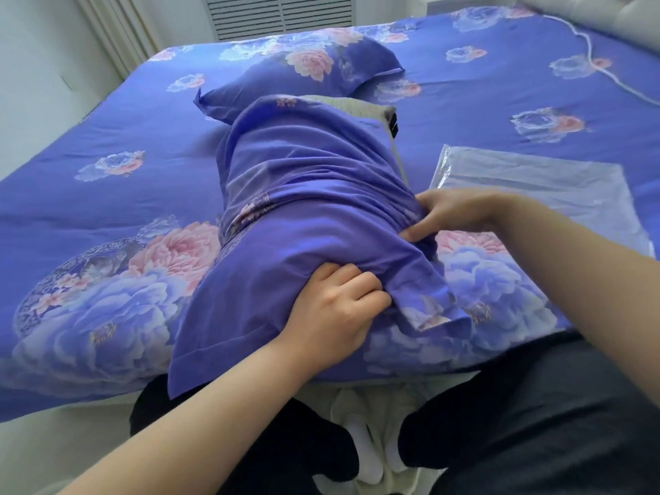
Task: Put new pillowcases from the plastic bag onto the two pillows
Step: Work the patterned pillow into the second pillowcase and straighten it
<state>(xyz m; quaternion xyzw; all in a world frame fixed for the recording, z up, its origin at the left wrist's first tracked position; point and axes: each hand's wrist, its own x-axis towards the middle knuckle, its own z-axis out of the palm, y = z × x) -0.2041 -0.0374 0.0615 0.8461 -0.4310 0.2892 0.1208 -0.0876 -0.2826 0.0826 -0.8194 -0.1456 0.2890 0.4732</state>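
Observation:
A pillow lies lengthwise on the bed in front of me, mostly inside a purple floral pillowcase (303, 194). Its grey far end (360, 107) still sticks out of the cloth. My left hand (332, 305) grips bunched pillowcase fabric at the near end. My right hand (453, 216) pinches the gathered cloth on the pillow's right side. Behind it a second pillow (303, 71) lies fully covered in the same floral print. The clear plastic bag (543, 194) lies flat on the bed to the right, just beyond my right hand.
The bed carries a purple floral cover (89, 209) matching the pillowcases. A padded headboard (607, 16) stands at the far right, and a wall with a vent (282, 12) at the back. My dark trousers (518, 423) and white socks show below the bed edge.

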